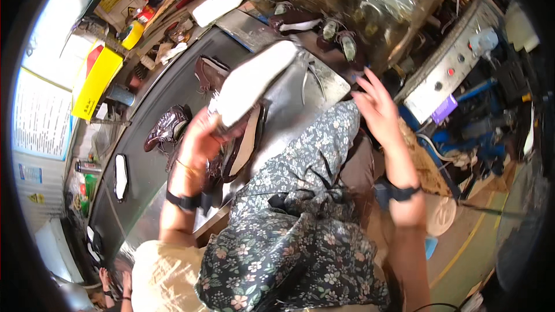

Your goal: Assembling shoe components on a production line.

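My left hand [203, 137] is closed around the near end of a white shoe sole [257, 84], which tilts up and away over the metal worktop. Whether an upper is attached beneath it is hidden. Dark brown shoes lie close by: one with a pale sole [245, 141] on its side beside my wrist, a shiny one [166, 127] to the left, and another [209, 74] beyond. My right hand [378, 112] is raised at the right with fingers stretched out, holding nothing I can see. It is nearest to the dark shoes with grey-green insides [348, 46].
A dark conveyor belt [136, 162] curves along my left, carrying a narrow white-soled piece [121, 177]. Behind it runs a cluttered shelf with a yellow box [97, 81]. A control panel [442, 69] stands at the right. Another person's hands [115, 280] show at lower left.
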Demonstrator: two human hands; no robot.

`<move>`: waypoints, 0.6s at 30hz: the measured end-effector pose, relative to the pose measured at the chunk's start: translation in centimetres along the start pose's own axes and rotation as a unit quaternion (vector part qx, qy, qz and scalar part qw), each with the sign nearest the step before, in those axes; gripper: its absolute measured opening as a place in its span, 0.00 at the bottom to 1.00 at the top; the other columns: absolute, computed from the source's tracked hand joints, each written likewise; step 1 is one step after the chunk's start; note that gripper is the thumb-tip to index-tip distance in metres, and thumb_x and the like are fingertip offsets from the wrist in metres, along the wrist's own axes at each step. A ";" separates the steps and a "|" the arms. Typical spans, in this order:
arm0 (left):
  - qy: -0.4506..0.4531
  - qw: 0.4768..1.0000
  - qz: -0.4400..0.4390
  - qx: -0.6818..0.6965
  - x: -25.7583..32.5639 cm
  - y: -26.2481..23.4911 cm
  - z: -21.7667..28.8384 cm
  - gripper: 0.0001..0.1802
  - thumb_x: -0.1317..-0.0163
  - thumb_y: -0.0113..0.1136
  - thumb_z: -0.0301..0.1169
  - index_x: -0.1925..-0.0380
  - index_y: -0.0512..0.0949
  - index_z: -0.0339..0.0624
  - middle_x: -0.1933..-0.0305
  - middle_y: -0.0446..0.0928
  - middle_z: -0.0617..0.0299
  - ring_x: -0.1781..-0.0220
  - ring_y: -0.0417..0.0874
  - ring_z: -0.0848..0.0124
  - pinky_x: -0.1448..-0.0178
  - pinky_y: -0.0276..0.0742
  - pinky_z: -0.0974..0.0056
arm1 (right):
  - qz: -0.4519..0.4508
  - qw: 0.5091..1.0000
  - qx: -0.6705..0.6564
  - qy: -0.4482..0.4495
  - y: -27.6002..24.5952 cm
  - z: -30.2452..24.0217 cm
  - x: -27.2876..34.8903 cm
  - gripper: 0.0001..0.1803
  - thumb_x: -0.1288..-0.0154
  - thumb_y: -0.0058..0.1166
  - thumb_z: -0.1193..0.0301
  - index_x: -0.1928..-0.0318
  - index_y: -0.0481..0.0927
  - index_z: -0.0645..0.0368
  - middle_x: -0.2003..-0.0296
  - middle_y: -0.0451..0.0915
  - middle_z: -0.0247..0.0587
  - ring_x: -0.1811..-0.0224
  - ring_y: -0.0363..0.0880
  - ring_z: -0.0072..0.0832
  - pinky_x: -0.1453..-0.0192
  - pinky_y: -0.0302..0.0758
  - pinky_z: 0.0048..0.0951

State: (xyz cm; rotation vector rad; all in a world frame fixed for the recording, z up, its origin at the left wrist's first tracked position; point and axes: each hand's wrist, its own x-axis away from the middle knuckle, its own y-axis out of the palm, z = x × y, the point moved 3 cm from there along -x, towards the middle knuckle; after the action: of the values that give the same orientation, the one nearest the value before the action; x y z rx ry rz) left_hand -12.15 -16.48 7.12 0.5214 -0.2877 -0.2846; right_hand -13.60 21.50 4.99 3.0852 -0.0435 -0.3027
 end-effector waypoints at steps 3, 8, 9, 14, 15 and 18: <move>-0.052 0.996 -0.078 -0.012 3.4 2.9 -5.9 0.39 0.43 0.68 0.33 0.34 0.62 0.30 0.39 0.73 0.47 0.36 0.74 0.57 0.32 0.69 0.52 | 0.075 0.991 0.106 -0.010 4.6 -2.8 -1.7 0.18 0.31 0.57 0.68 0.44 0.77 0.61 0.56 0.83 0.48 0.61 0.82 0.28 0.57 0.76 0.28; 0.103 0.874 -0.150 -0.450 -2.5 9.4 -10.2 0.56 0.47 0.74 0.36 0.27 0.46 0.35 0.29 0.59 0.45 0.27 0.60 0.58 0.26 0.58 0.59 | -0.058 0.903 0.386 -0.181 6.5 -0.6 4.5 0.14 0.35 0.58 0.65 0.54 0.80 0.59 0.62 0.84 0.50 0.60 0.84 0.47 0.58 0.79 0.37; 0.091 0.892 -0.181 -0.405 -3.6 10.4 -11.5 0.56 0.47 0.74 0.37 0.27 0.46 0.36 0.28 0.59 0.48 0.26 0.58 0.62 0.26 0.56 0.61 | -0.067 0.914 0.359 -0.179 6.7 -0.4 5.4 0.15 0.36 0.59 0.65 0.52 0.79 0.60 0.60 0.83 0.52 0.58 0.83 0.48 0.57 0.79 0.38; -0.067 0.912 -0.346 -0.212 -6.2 11.1 -12.8 0.51 0.45 0.71 0.29 0.27 0.49 0.35 0.29 0.60 0.54 0.29 0.60 0.69 0.26 0.54 0.65 | -0.125 0.942 0.307 -0.044 3.6 -1.5 5.6 0.17 0.38 0.62 0.67 0.52 0.78 0.64 0.61 0.83 0.55 0.57 0.83 0.48 0.56 0.78 0.36; -0.072 0.909 -0.352 -0.209 -6.5 11.5 -13.2 0.51 0.45 0.71 0.29 0.27 0.49 0.35 0.29 0.60 0.54 0.29 0.60 0.69 0.26 0.54 0.65 | -0.134 0.938 0.316 -0.049 3.4 -1.2 5.5 0.17 0.38 0.61 0.68 0.52 0.78 0.64 0.61 0.83 0.55 0.58 0.84 0.48 0.56 0.78 0.36; 0.005 0.935 -0.220 -0.279 -7.9 13.3 -13.4 0.46 0.46 0.71 0.26 0.29 0.56 0.36 0.35 0.67 0.56 0.34 0.66 0.70 0.31 0.63 0.65 | -0.063 0.958 0.279 -0.024 3.5 1.4 5.0 0.18 0.37 0.61 0.70 0.49 0.77 0.65 0.57 0.82 0.56 0.55 0.84 0.43 0.52 0.78 0.34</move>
State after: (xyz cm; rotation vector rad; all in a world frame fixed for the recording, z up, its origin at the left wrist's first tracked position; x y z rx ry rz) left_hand -12.28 3.18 1.40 0.0138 -0.0661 -0.7735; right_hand -9.04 17.84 2.83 3.6500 0.0803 -0.4383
